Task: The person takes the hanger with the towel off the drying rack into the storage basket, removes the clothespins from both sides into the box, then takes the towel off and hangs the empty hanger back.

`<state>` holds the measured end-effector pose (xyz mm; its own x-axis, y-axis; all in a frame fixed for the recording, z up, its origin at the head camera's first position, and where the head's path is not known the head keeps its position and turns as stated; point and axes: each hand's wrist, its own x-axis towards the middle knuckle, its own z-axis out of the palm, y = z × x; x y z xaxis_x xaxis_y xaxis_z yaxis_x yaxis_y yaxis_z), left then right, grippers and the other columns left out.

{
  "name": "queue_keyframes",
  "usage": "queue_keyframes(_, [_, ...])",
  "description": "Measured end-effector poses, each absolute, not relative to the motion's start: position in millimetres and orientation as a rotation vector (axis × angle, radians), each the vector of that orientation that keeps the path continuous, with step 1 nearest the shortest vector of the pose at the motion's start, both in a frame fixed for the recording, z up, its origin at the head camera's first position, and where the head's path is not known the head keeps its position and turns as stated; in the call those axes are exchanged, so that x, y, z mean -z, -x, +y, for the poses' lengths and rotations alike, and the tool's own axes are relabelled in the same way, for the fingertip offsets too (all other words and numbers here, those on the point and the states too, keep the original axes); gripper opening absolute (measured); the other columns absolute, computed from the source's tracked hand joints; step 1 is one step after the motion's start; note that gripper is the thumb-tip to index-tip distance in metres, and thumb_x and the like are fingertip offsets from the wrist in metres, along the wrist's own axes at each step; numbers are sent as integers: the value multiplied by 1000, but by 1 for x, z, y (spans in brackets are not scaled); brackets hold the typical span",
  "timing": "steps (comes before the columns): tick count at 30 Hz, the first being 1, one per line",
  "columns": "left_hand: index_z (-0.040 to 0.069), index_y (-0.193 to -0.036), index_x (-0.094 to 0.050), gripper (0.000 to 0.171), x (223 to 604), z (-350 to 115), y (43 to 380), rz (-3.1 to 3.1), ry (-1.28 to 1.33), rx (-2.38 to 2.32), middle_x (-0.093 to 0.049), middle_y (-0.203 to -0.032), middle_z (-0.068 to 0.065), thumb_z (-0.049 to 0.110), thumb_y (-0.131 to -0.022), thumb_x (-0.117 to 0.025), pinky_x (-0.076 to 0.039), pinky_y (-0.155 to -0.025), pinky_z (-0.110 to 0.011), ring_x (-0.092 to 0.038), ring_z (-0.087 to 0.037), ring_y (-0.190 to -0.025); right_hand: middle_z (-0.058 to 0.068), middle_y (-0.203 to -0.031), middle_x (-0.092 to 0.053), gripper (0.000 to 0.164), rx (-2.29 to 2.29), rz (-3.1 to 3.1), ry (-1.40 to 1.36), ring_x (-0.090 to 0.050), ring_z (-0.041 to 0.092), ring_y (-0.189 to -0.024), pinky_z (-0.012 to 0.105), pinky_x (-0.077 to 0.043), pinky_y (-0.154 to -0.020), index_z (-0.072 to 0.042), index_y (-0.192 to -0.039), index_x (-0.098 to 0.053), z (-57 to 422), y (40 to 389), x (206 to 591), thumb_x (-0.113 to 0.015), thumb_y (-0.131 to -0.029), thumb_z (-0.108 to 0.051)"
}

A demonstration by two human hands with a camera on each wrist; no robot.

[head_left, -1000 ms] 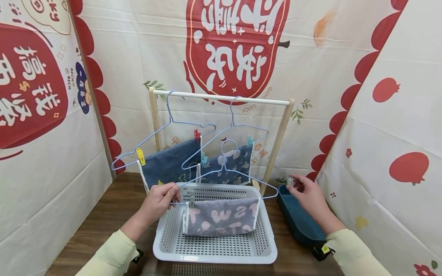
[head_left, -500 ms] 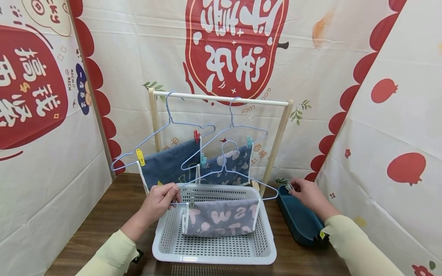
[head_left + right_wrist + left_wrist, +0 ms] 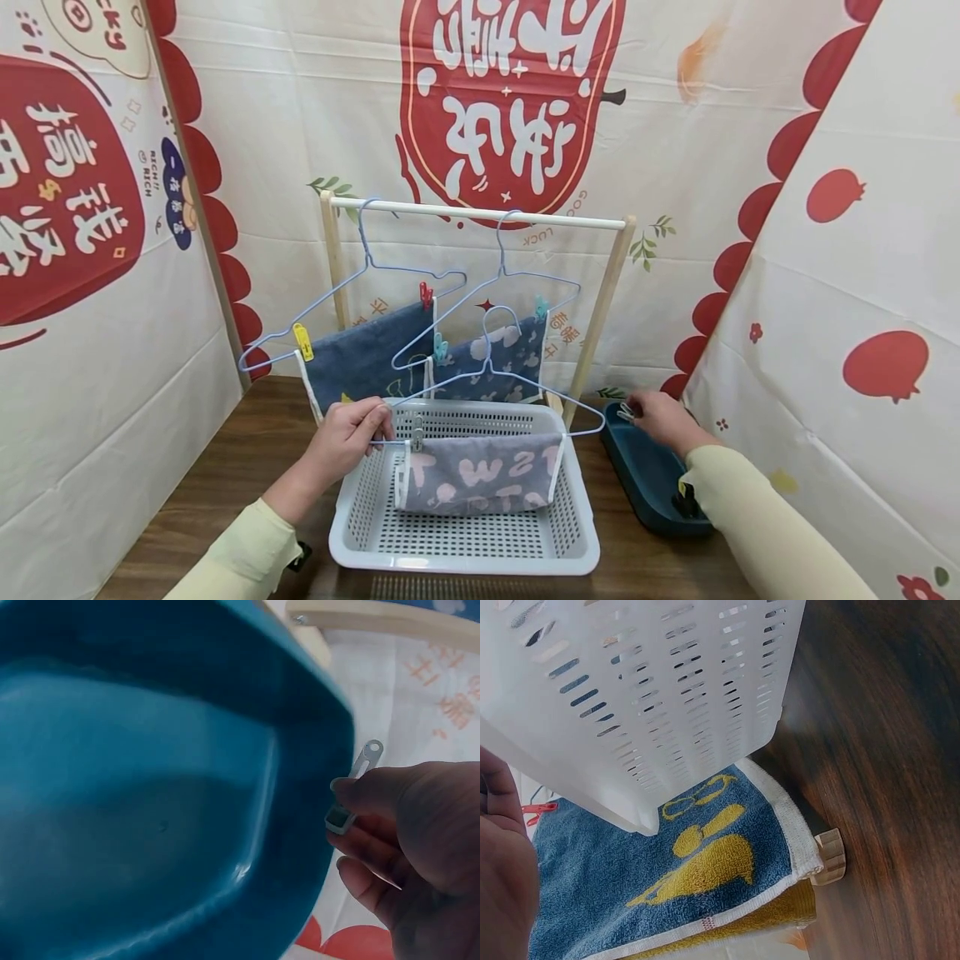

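My left hand grips the left end of a blue wire hanger above the white basket. A small grey towel with pink letters hangs from the hanger's bottom bar. One grey clothespin sits at the towel's left corner; no clip shows at its right corner. With thumb and fingers, my right hand pinches another grey clothespin at the far end of a dark teal tray. Part of my left hand shows beside the basket in the left wrist view.
Behind the basket stands a wooden rack with two more hangers on its rail. A dark blue towel hangs there by yellow and red clips, and a patterned blue towel by teal clips. Printed cloth walls surround the brown table.
My right hand has lowered the clothespin toward the tray's far end, and its wrist has turned slightly. The left hand, hanger and grey towel stay in place.
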<state>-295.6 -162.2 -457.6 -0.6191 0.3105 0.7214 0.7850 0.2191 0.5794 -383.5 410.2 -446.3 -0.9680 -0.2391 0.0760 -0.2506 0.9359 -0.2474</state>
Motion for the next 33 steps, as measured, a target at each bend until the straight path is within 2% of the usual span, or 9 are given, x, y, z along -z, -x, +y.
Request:
queue_keyframes(6, [13, -89, -71, 35, 457, -163, 296, -2043, 1008, 1381, -73, -78, -4, -13, -108, -58, -54, -48, -26, -59, -17, -53, 16, -100, -74, 25, -320, -3077, -459, -68, 32, -88, 60, -62, -90, 7, -116, -74, 413, 389, 453, -77, -91, 8])
queue_keyframes(15, [13, -88, -71, 36, 457, -162, 296, -2042, 1009, 1376, -73, -78, -4, -13, -107, -57, -54, -48, -25, -59, -16, -53, 10, -91, -72, 14, -281, -3078, -562, -64, 27, -81, 53, -65, -83, 3, -106, -76, 413, 397, 464, -78, -93, 9])
queue_keyframes(25, [13, -88, -71, 35, 457, -161, 296, -2040, 1018, 1388, -73, -78, -3, -12, -108, -57, -53, -48, -25, -60, -17, -54, 10, -90, -73, 11, -255, -3137, -471, -67, 25, -79, 52, -65, -82, 3, -105, -78, 413, 407, 473, -78, -94, 7])
queue_keyframes(33, [13, -88, -71, 36, 458, -162, 298, -2037, 1014, 1380, -73, -78, -3, -13, -108, -57, -53, -48, -24, -59, -17, -52, 8, -86, -70, 8, -255, -3145, -476, -65, 24, -76, 50, -65, -80, 1, -102, -78, 412, 412, 480, -77, -95, 6])
